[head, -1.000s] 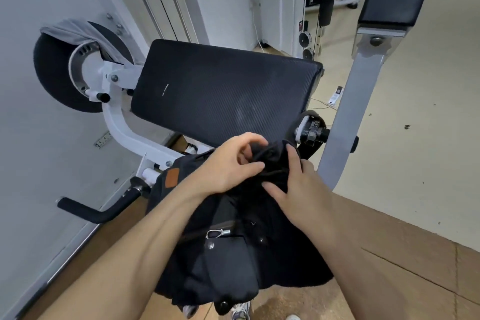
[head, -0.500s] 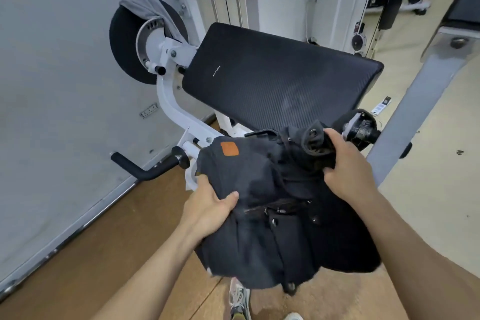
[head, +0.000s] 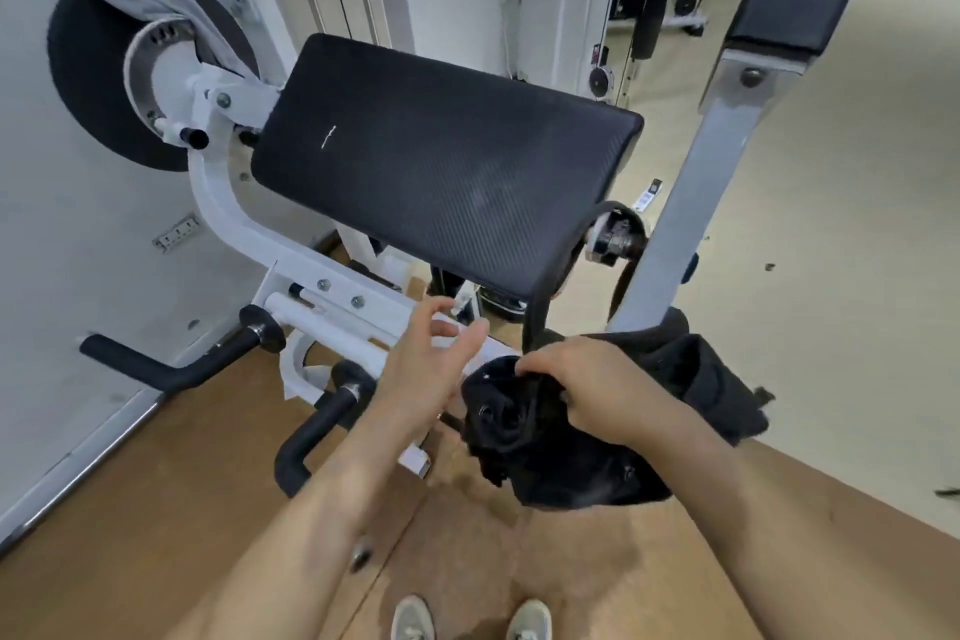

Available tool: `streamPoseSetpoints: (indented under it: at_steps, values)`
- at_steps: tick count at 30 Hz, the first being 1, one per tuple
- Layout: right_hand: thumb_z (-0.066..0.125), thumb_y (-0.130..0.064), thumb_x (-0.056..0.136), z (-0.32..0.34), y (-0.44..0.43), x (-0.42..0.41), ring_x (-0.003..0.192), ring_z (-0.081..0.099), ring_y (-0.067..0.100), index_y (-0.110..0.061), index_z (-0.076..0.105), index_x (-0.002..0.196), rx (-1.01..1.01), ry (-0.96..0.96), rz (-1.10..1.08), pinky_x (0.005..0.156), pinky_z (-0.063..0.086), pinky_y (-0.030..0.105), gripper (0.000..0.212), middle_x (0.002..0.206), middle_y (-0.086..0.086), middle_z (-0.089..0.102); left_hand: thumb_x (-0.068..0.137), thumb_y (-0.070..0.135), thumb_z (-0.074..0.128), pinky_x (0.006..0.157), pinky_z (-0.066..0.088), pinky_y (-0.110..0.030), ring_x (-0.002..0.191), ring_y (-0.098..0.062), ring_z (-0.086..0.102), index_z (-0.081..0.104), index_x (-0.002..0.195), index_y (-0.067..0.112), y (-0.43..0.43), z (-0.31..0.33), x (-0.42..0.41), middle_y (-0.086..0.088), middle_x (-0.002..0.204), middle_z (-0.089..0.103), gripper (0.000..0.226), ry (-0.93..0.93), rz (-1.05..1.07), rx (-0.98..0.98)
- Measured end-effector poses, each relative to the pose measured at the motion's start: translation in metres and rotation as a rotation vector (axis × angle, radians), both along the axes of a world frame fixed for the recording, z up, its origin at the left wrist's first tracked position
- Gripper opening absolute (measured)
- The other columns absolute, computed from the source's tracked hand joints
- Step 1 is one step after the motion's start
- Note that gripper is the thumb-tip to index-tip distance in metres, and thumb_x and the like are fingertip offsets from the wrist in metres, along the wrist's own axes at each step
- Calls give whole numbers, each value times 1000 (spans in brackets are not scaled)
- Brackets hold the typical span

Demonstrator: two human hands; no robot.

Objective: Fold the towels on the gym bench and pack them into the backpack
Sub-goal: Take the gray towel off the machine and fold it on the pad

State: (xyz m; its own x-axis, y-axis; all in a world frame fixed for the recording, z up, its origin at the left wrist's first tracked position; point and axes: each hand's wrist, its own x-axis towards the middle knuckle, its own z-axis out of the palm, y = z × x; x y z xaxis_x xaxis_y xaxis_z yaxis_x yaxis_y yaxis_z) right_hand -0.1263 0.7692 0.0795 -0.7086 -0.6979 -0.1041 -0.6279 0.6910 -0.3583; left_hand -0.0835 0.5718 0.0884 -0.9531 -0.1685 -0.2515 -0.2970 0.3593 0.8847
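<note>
The black backpack [head: 691, 379] hangs low at the right of the bench, its strap looped up past the bench pad's corner. My right hand [head: 597, 390] grips the bunched black fabric at its top. My left hand [head: 436, 369] floats just left of the bag with fingers spread, holding nothing. The black padded bench pad [head: 447, 182] is bare. A grey towel [head: 150, 0] is draped over the round black roller pad at the far left.
White machine frame [head: 332, 307] with black handles [head: 156, 364] sits below the pad. A grey upright post [head: 691, 203] with another black pad stands at right. A wall lies on the left, brown floor mat below, my shoes at the bottom edge.
My left hand let go of the backpack's side and opened. The right hand carried the bag down and to the right, off the bench edge.
</note>
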Motion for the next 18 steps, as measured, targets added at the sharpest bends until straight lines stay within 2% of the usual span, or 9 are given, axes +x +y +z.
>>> streamPoseSetpoints:
  at_steps: [2, 4, 6, 8, 10, 11, 14, 16, 18]
  values:
    - [53, 3, 73, -12, 3, 4, 96, 56, 19, -33, 60, 114, -43, 29, -26, 79, 49, 37, 55, 108, -11, 66, 86, 44, 62, 79, 51, -32, 94, -12, 62, 58, 115, 37, 10, -2, -23, 13, 106, 65, 31, -109, -301, -378]
    - [54, 2, 74, -18, 6, 8, 93, 56, 20, -31, 54, 108, -100, 23, -92, 76, 48, 39, 48, 101, -8, 63, 86, 31, 62, 76, 50, -30, 95, -15, 64, 68, 107, 31, 25, -16, -31, 6, 105, 70, 22, -136, -437, -522]
    - [64, -7, 78, -21, 18, 14, 99, 54, 16, -35, 46, 109, -199, -83, -212, 81, 47, 34, 45, 107, -12, 54, 88, 23, 63, 78, 51, -30, 93, -14, 64, 71, 99, 27, 30, -18, -32, 5, 97, 70, 15, -78, -382, -468]
    - [75, -38, 77, -26, 47, 20, 107, 47, 7, -40, 43, 119, -255, -179, -374, 88, 41, 27, 53, 118, -18, 43, 90, 18, 63, 82, 49, -27, 91, -10, 62, 71, 97, 25, 24, -19, -31, 9, 93, 68, 13, 10, -284, -404]
    - [67, -68, 70, -40, 79, 30, 115, 40, 6, -41, 46, 127, -259, -197, -606, 93, 35, 28, 67, 126, -17, 42, 92, 16, 60, 83, 46, -25, 92, -6, 60, 69, 96, 26, 18, -21, -27, 14, 93, 67, 14, 56, -172, -358]
    - [61, -74, 69, -48, 88, 37, 120, 40, 9, -37, 46, 131, -268, -215, -740, 96, 36, 30, 73, 132, -12, 44, 93, 15, 58, 83, 46, -25, 93, -5, 59, 68, 95, 26, 16, -23, -24, 14, 93, 67, 15, 60, -121, -310]
    - [67, -55, 82, -70, 74, 58, 117, 43, 11, -24, 38, 138, -490, -542, -999, 93, 35, 27, 70, 145, 2, 43, 97, 12, 52, 76, 42, -13, 93, -1, 55, 63, 98, 23, 19, -19, -16, 13, 93, 63, 16, 60, -67, -194]
    - [66, -48, 86, -74, 53, 65, 115, 44, 11, -22, 35, 138, -560, -737, -953, 90, 36, 22, 66, 145, 2, 42, 98, 13, 51, 72, 39, -8, 90, 2, 53, 61, 97, 24, 19, -15, -18, 14, 92, 61, 15, 85, -69, -204]
    - [68, -56, 81, -72, 34, 66, 115, 48, 12, -23, 35, 136, -483, -807, -839, 89, 40, 17, 72, 136, -2, 45, 98, 15, 50, 68, 38, -6, 87, 3, 52, 60, 96, 25, 16, -12, -20, 14, 91, 60, 14, 97, -49, -240]
